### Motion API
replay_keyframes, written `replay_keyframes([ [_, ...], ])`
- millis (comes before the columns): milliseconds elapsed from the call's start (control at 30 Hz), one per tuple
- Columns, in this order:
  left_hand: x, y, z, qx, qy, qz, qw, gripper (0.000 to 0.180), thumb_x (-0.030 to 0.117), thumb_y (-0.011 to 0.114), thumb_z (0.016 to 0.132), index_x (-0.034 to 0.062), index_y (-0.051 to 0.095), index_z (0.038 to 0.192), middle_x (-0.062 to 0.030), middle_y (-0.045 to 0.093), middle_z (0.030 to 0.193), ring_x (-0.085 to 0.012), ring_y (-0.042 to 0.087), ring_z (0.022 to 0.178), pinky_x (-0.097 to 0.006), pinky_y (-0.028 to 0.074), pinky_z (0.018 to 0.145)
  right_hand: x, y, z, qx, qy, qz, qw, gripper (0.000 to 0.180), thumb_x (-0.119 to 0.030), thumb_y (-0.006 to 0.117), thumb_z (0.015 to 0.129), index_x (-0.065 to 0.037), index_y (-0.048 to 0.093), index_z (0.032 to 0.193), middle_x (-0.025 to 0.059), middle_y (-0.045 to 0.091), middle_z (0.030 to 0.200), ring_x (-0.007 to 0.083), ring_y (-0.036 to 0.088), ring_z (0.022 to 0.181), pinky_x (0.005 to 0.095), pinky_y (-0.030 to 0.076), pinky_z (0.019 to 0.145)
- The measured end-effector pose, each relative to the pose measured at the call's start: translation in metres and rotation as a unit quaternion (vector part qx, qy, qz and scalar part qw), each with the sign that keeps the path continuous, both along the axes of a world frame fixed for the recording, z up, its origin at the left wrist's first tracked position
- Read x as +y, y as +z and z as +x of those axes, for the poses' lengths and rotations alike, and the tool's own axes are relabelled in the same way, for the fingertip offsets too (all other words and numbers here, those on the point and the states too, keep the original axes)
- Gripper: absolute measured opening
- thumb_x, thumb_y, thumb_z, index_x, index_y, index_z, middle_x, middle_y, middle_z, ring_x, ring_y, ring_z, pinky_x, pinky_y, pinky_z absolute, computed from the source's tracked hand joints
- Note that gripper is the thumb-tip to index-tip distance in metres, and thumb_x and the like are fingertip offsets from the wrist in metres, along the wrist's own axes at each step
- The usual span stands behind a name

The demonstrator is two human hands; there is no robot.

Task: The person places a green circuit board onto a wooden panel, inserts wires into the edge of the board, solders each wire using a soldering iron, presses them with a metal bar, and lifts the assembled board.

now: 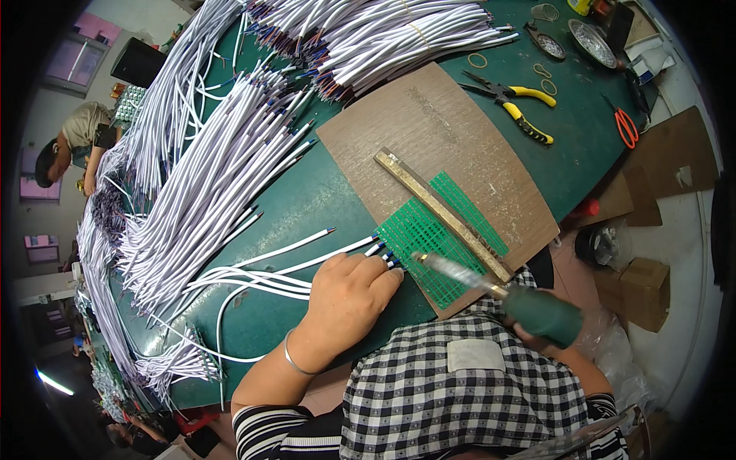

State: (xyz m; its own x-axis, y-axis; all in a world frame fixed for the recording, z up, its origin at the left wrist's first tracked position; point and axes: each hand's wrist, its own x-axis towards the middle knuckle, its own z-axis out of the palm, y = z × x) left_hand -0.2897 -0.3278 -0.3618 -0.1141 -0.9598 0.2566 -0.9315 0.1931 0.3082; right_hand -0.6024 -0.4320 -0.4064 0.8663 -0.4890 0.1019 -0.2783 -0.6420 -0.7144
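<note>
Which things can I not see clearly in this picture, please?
In the head view:
Left hand: fingertips hidden behind its own knuckles, so how many white cables it holds is unclear.
Right hand: fingers mostly hidden by the green-handled tool.
Tool's metal shaft: blurred.
Green boards: fine details too small.
Upper-left cable bundle: cut off by the top edge.

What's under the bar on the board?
The bar lies across the green panel, which shows on both sides; the bar's far end extends over the brown board. The strip beneath is covered, so I can't tell whether the panel is unbroken there.
</note>
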Motion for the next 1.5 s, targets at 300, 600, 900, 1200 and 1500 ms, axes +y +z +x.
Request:
replay_keyframes([
  [300,0.001,-0.001,0.000,0.002,-0.001,0.003,1.000,0.013,0.012,0.069,0.070,0.0109,0.065,0.082,-0.0014,0.056,0.070,-0.0186,0.053,0.059,-0.032,0.040,0.055,-0.053,0.039,0.073,-0.319,-0.145,0.463,0.814,0.053,-0.014,0.055,0.085,0.007,0.038,0.131,0.0239,0.058,0.117,0.0336,0.058,0.109,0.0465,0.043,0.100],
  [600,0.008,-0.003,0.003,0.012,0.008,0.003,1.000,0.013,0.012,0.069,0.070,0.0102,0.064,0.082,-0.0016,0.056,0.069,-0.0188,0.054,0.059,-0.033,0.039,0.054,-0.057,0.032,0.076,-0.332,-0.092,0.581,0.738,0.053,-0.012,0.056,0.088,0.004,0.035,0.133,0.0245,0.055,0.122,0.0374,0.056,0.114,0.0507,0.040,0.104],
  [900,0.021,0.006,0.014,0.082,0.064,0.002,0.995,0.015,0.009,0.072,0.072,0.0084,0.066,0.085,-0.0055,0.061,0.077,-0.0236,0.059,0.068,-0.036,0.047,0.061,-0.048,0.025,0.080,-0.344,-0.102,0.578,0.733,0.055,-0.011,0.055,0.087,0.003,0.032,0.135,0.0266,0.054,0.122,0.0392,0.059,0.109,0.0510,0.043,0.101],
  [1200,0.014,-0.011,0.070,0.043,0.166,-0.008,0.985,0.013,0.003,0.072,0.072,0.0031,0.064,0.083,-0.0086,0.061,0.083,-0.0274,0.058,0.071,-0.035,0.047,0.064,-0.024,0.028,0.053,-0.363,-0.131,0.469,0.794,0.055,-0.013,0.054,0.086,0.008,0.033,0.132,0.0277,0.054,0.120,0.0382,0.061,0.104,0.0523,0.044,0.099],
  [1500,0.037,0.017,0.027,0.114,0.003,-0.013,0.993,0.027,-0.002,0.069,0.062,0.0108,0.064,0.084,-0.0050,0.058,0.078,-0.0219,0.057,0.069,-0.032,0.044,0.058,0.005,0.037,0.015,-0.298,-0.207,0.480,0.798,0.062,-0.020,0.065,0.080,0.007,0.038,0.130,0.0235,0.058,0.114,0.0296,0.067,0.077,0.0463,0.056,0.080],
])
